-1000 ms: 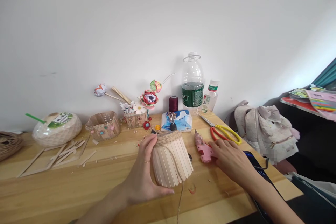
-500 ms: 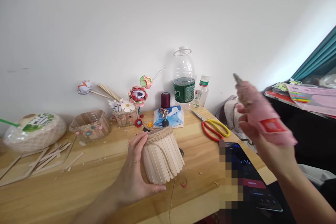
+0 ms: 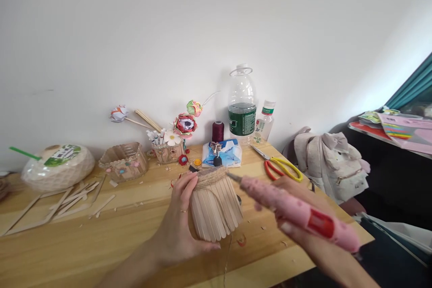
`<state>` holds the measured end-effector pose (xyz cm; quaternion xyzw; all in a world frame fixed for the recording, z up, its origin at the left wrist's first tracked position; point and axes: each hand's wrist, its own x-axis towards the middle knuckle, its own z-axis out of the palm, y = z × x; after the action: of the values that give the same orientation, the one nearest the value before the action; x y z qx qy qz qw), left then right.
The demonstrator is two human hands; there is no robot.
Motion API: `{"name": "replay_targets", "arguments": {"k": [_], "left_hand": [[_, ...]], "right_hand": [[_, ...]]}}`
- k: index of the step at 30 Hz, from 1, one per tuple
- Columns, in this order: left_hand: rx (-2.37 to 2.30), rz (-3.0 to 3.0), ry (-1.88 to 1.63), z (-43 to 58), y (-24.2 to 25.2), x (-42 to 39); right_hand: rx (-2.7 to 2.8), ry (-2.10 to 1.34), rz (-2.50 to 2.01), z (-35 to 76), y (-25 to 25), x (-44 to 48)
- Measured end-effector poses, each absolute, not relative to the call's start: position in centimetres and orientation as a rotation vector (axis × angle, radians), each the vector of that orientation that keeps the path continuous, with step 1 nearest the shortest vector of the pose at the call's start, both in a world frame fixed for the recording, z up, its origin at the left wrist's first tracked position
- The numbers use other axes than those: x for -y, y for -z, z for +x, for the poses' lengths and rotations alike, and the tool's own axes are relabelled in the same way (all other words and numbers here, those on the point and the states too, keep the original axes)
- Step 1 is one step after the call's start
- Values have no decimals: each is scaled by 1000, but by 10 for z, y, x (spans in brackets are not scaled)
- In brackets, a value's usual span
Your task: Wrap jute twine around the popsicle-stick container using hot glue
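the person's left hand (image 3: 178,227) has its grip wrapped around a stick-sided holder (image 3: 209,216), tilted over the tabletop (image 3: 135,252), with twine (image 3: 209,179) circling its rim and a loose end trailing below. the right hand (image 3: 302,236) has its grip closed on a pink glue gun (image 3: 293,207), nozzle near the rim's right edge; whether they touch cannot be told. behind lie scissors (image 3: 272,160) and a blue-and-white packet (image 3: 231,153).

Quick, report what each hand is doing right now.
Left hand: closed on the wooden-stick container, holding it tilted.
Right hand: closed around the pink glue gun, nozzle at the container's twine-wrapped rim.
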<state>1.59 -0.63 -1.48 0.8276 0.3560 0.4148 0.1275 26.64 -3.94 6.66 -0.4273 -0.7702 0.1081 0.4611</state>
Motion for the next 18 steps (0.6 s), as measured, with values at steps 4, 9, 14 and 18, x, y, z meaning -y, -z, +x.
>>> {"name": "replay_targets", "arguments": {"k": [4, 9, 14, 18], "left_hand": [[-1014, 2427, -1232, 16, 14, 7], [-981, 2435, -1250, 16, 13, 7], [-973, 2441, -1254, 17, 12, 6], [-975, 2442, -1253, 16, 12, 6]], "right_hand": [[2043, -372, -988, 254, -47, 41], [2050, -350, -998, 253, -38, 39], [2053, -374, -1003, 253, -36, 36], [2070, -358, -1018, 251, -32, 33]]}}
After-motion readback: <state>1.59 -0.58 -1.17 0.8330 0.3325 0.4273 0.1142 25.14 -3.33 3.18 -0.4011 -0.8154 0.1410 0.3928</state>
